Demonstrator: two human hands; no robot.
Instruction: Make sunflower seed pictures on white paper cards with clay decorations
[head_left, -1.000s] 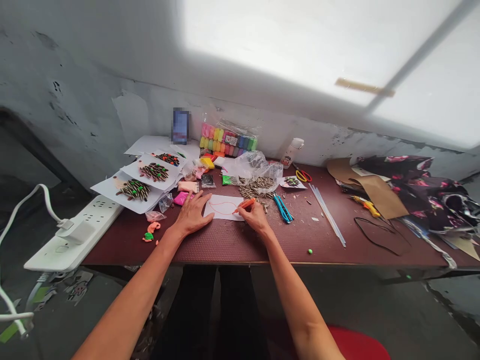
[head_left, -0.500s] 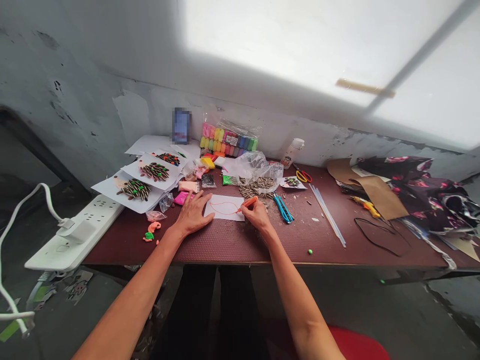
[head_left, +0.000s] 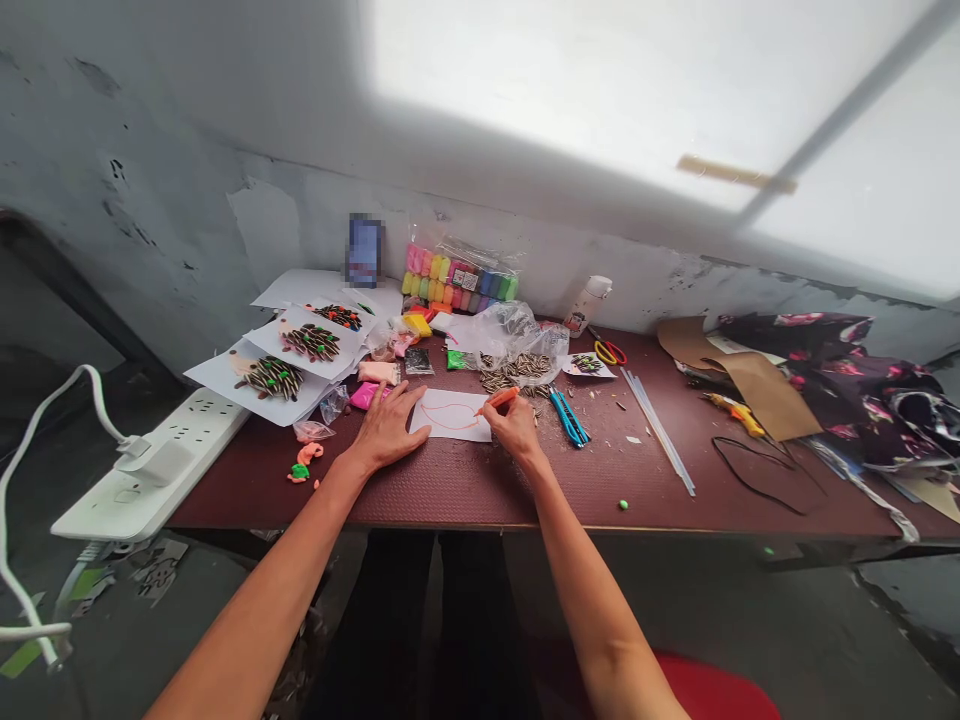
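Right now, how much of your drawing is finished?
Three seed pictures on the left already look done, dotted with green or orange. In hand is a small white paper: my left hand rests at its edge, and my right hand holds an orange marker to a curved outline. What seems left is the inside: it's bare, and the seeds lie in a pile behind.

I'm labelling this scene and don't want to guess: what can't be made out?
All in the head view:
- Screen of the phone-like object: pixelated.
- Parts of the white paper: under the left hand and right hand.
- Print on the bottle: too small.
- Red seat: cut off by the bottom edge.
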